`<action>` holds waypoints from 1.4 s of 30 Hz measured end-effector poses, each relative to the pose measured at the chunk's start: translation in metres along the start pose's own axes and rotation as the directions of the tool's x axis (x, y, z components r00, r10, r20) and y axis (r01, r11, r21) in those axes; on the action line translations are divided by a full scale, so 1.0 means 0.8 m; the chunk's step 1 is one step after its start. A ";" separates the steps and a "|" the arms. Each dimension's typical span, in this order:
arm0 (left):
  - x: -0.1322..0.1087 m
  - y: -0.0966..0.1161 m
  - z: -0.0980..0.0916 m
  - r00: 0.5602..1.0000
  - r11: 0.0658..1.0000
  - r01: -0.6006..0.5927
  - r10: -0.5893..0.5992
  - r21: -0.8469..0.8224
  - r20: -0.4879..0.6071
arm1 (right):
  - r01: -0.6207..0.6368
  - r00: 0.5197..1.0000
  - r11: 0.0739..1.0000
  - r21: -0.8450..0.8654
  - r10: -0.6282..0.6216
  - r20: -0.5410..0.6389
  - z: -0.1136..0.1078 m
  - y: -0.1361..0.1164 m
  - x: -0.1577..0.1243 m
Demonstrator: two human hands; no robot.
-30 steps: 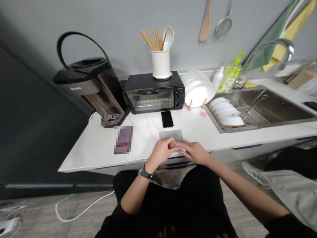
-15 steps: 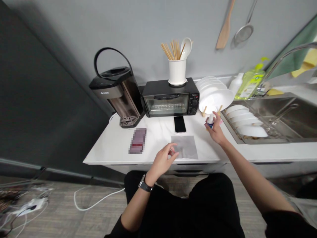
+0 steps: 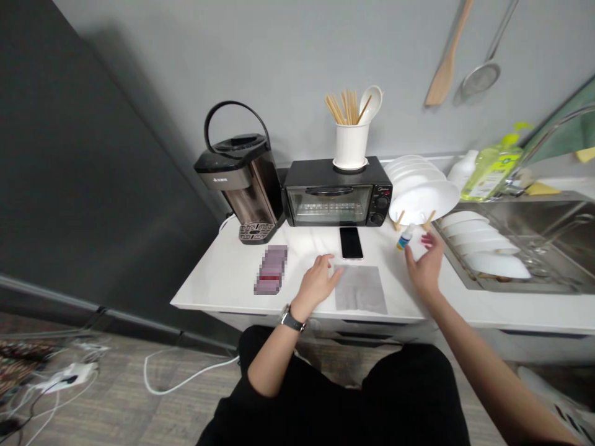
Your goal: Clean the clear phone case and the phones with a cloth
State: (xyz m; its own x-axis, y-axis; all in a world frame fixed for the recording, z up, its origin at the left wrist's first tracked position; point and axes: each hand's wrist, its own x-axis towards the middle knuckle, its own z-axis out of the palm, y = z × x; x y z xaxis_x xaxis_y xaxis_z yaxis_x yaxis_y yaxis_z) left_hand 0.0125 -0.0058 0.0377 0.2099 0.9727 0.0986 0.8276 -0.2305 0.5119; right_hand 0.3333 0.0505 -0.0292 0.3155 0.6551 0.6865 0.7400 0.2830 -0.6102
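A small bottle with a white top and a blue and yellow label (image 3: 404, 239) stands on the counter, slightly tilted in view. Just to its right is my right hand (image 3: 426, 265), open, its thumb and fingers spread with nothing between them. My left hand (image 3: 318, 285) hovers at the left edge of a thin grey cloth (image 3: 361, 292), open with fingers loosely bent; whether it touches the cloth I cannot tell. Behind the cloth lies a black-screened phone (image 3: 351, 243). A blurred-out purple item (image 3: 271, 270) rests to the left of my left hand.
A toaster oven (image 3: 331, 204) carries a white holder (image 3: 351, 146) of chopsticks and a spoon. To its left stands a hot-water dispenser (image 3: 251, 192). White plates (image 3: 421, 197) stand in a rack on the right, beside the sink (image 3: 567, 217) with stacked bowls (image 3: 478, 241).
My right hand has let go of the small bottle and drawn back to the right. The left hand has shifted toward the cloth's upper left corner. The whole view has turned slightly left.
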 end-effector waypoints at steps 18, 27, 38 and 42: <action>0.177 0.006 0.016 0.966 0.964 -0.079 0.010 0.256 0.259 | -0.038 0.842 0.991 0.126 -0.036 0.538 -0.033 -0.032 -0.042; 0.130 0.001 0.023 0.824 0.792 -0.565 0.558 0.233 0.102 | -0.296 0.889 0.851 0.434 0.079 0.451 0.076 -0.071 0.014; 0.129 -0.006 0.038 0.761 0.678 -0.623 0.641 0.390 0.102 | -0.551 0.815 0.607 0.573 0.240 0.528 0.105 -0.054 0.011; 0.128 -0.007 0.036 0.745 0.656 -0.636 0.660 0.407 0.100 | -0.620 0.765 0.539 0.570 0.253 0.593 0.098 -0.055 0.013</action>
State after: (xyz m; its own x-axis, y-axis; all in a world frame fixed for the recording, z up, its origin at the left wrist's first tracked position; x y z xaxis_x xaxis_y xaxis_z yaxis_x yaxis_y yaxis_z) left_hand 0.0441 0.0940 0.0199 0.7545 0.5695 0.3261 0.6211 -0.7801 -0.0746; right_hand 0.2573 0.0998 -0.0258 0.0762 0.9877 0.1362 -0.1352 0.1455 -0.9801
